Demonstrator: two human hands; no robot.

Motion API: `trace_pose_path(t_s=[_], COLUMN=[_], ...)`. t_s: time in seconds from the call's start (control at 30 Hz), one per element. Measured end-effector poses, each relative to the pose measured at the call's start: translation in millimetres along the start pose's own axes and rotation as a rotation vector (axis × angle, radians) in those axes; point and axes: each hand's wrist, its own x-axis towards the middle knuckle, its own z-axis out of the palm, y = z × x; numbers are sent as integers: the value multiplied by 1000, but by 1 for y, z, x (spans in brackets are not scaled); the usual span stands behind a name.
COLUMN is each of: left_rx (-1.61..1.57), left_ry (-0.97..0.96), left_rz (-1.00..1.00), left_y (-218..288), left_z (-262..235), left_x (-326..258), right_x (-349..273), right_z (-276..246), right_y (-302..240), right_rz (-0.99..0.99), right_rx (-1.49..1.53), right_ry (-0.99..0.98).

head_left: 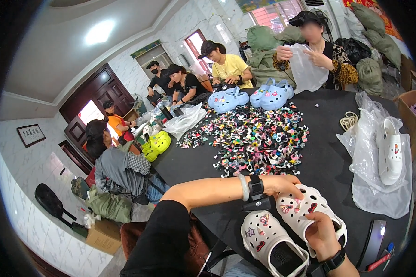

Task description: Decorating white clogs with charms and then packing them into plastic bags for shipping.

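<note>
My left hand [282,184] grips the toe of a white perforated foam clog [309,207] and my right hand [321,235] clamps its heel, low on the black desk [328,157]. Just beyond my left hand, the heap of small colourful charms [254,138] could scatter if my wrist brushes it.

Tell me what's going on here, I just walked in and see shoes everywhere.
A person holds a white clog with both hands: left hand at its toe, right hand at its heel. Charms already sit in it and in a second white clog beside it. A heap of charms covers the black table. Others sit around it with blue clogs.
</note>
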Motion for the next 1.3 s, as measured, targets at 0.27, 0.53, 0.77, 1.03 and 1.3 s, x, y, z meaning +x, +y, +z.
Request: trace_pose_path(t_s=[0.27, 0.53, 0.77, 1.03, 1.3], left_rx=[63, 115, -1, -28, -88], left_ry=[18, 82, 41, 79, -50], left_rz=[33, 51, 115, 116, 18], left_y=[4, 2, 2, 2, 13], left_z=[-3, 4, 6, 2, -2], left_x=[-2, 4, -3, -20, -10], right_x=[-2, -4, -6, -15, -6], right_z=[4, 1, 2, 9, -4], right_y=[-1, 4, 10, 10, 7], right_rz=[-13, -49, -111, -39, -73], right_rx=[-16, 3, -16, -30, -24], right_ry=[66, 60, -3, -41, 21])
